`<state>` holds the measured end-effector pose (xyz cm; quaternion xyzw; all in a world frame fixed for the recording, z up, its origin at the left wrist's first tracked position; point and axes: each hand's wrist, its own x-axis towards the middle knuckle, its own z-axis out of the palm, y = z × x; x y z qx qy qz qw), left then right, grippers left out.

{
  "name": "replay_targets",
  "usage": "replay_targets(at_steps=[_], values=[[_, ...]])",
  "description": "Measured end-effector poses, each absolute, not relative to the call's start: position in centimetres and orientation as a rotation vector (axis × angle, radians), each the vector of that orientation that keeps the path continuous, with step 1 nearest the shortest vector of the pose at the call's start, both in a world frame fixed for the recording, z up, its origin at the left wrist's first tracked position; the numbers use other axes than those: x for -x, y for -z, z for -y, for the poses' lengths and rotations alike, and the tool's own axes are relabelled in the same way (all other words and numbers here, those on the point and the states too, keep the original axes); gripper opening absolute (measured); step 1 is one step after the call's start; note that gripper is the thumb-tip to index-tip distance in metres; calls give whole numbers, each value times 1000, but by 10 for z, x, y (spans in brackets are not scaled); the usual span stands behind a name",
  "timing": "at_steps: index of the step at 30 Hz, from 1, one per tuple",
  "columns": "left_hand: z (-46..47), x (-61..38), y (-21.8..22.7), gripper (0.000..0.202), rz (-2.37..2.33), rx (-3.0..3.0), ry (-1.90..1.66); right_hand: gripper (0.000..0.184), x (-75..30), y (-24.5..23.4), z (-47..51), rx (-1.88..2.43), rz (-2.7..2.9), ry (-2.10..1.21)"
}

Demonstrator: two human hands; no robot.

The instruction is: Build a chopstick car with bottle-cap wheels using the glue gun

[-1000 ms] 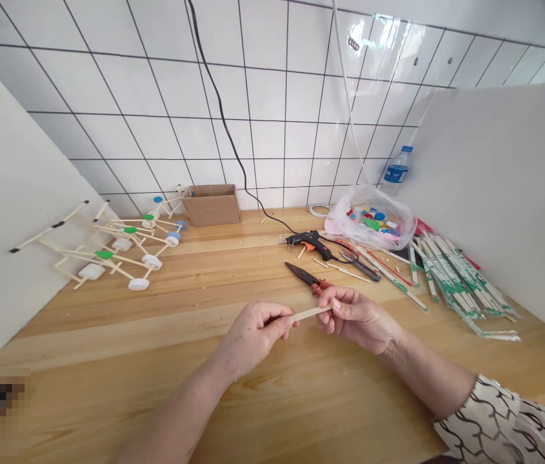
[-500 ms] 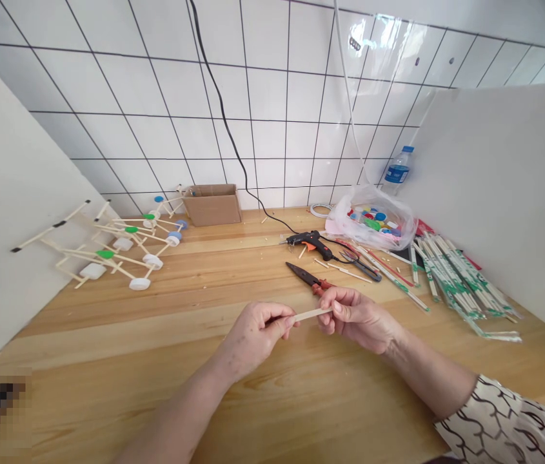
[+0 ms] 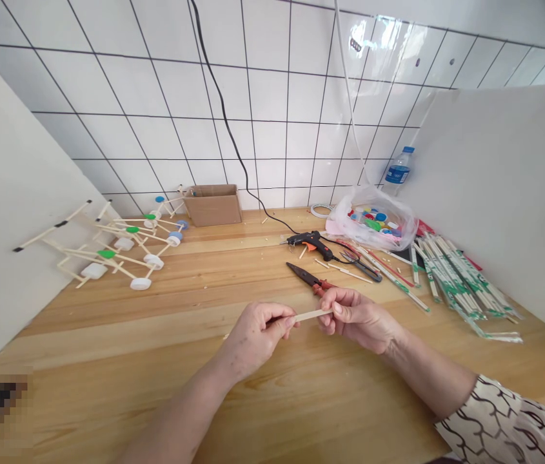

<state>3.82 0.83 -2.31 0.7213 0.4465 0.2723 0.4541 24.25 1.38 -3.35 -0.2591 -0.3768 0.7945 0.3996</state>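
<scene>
A short pale wooden stick spans the gap between my two hands, held level above the table. My left hand pinches one end between thumb and fingers. The other end is in the closed fingers of my right hand. Just behind my right hand lie pliers with dark jaws and red handles, partly hidden by the fingers. Farther back, a black hot glue gun with an orange trigger rests on its side.
Stick frames with bottle-cap wheels stand at the left, near a cardboard box. At the right are a plastic bag of coloured caps, a water bottle, wrapped chopsticks, a utility knife and a tape roll.
</scene>
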Motion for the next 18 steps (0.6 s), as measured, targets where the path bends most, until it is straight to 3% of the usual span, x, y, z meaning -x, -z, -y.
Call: replay_targets(at_steps=[18], values=[[-8,-39,25,26,-1116,-1779,-665,16,-242,34,-15,646,978,-2012]])
